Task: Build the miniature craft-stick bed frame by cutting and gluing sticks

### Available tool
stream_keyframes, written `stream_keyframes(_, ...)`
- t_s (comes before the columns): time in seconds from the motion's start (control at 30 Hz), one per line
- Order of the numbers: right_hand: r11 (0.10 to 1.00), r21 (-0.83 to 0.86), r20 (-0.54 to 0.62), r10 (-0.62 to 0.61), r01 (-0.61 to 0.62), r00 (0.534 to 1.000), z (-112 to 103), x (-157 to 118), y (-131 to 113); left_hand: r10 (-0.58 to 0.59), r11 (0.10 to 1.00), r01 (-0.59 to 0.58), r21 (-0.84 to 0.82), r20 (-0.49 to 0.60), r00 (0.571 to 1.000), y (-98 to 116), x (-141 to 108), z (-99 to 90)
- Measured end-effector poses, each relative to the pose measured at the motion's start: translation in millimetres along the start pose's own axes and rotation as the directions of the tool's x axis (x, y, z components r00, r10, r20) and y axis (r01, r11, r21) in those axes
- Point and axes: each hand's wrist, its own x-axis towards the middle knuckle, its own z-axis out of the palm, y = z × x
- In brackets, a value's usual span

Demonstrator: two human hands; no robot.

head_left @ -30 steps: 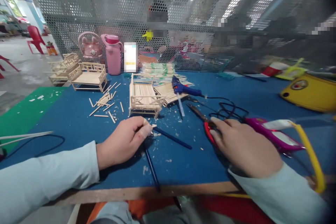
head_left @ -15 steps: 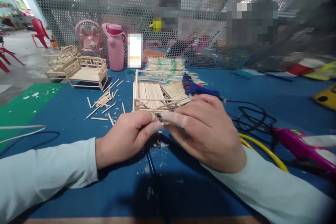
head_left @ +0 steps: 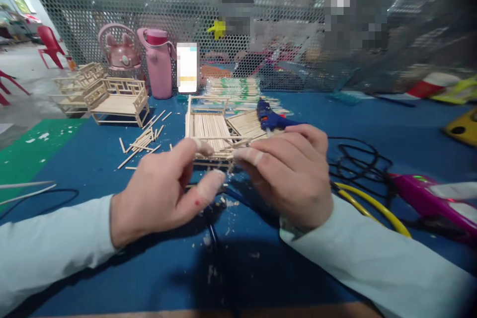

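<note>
My left hand [head_left: 164, 189] has its thumb and index finger apart, with nothing seen between them, at the near side of a small wooden frame [head_left: 209, 131] made of sticks. My right hand [head_left: 290, 174] is closed, its fingertips pressed together at the near right corner of that frame; what they hold is hidden or too small to name. Behind my right hand a blue glue gun [head_left: 274, 119] lies by a flat panel of sticks [head_left: 248, 123]. Loose short sticks [head_left: 143, 144] are scattered left of the frame.
Finished miniature wooden benches [head_left: 119, 102] stand at the back left, near a pink bottle [head_left: 159, 67] and a lit phone [head_left: 187, 68]. Bagged sticks [head_left: 234, 88] lie behind. At right are black cables [head_left: 357, 164], a yellow cable [head_left: 372, 208] and a magenta tool [head_left: 428, 198].
My left hand has opened and moved left, its thumb and index finger parting. My right hand has shifted slightly up and stays closed. The camera view has shifted a little.
</note>
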Motion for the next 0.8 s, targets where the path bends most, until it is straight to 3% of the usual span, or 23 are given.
stream_keyframes(0.07,0.999,-0.033,-0.018,-0.001,0.001,1.000,4.4,0.4,1.7,0.140,0.989,-0.131,0.070,-0.153,0.978,0.1,12.3,-15.1)
stream_keyframes(0.1,0.999,-0.045,-0.026,-0.006,0.005,1.000,6.1,0.7,2.0,0.202,0.975,-0.187,0.123,-0.123,0.972,0.2,20.6,-21.5)
stream_keyframes(0.17,0.998,-0.060,-0.039,-0.012,0.010,0.999,8.3,1.4,1.6,0.343,0.918,-0.351,0.187,0.076,0.936,0.2,37.9,-29.3)
stream_keyframes(0.23,0.998,-0.070,-0.049,0.001,-0.004,0.999,9.4,1.9,0.4,0.272,0.916,-0.332,0.225,0.260,0.926,0.0,51.3,-29.5)
stream_keyframes(0.3,0.997,-0.074,-0.057,0.021,-0.025,0.998,10.1,2.0,-1.2,0.219,0.927,-0.300,0.226,0.323,0.921,-1.1,58.1,-23.9)
stream_keyframes(0.5,0.997,-0.071,-0.040,0.038,-0.041,0.998,14.2,0.7,-4.0,0.145,0.952,-0.226,0.207,0.345,0.927,-9.4,59.4,-7.5)
stream_keyframes(0.8,0.992,-0.083,-0.063,0.089,-0.094,0.994,17.6,-1.1,-7.6,0.059,0.982,-0.116,0.148,0.343,0.937,-10.0,66.5,-5.5)
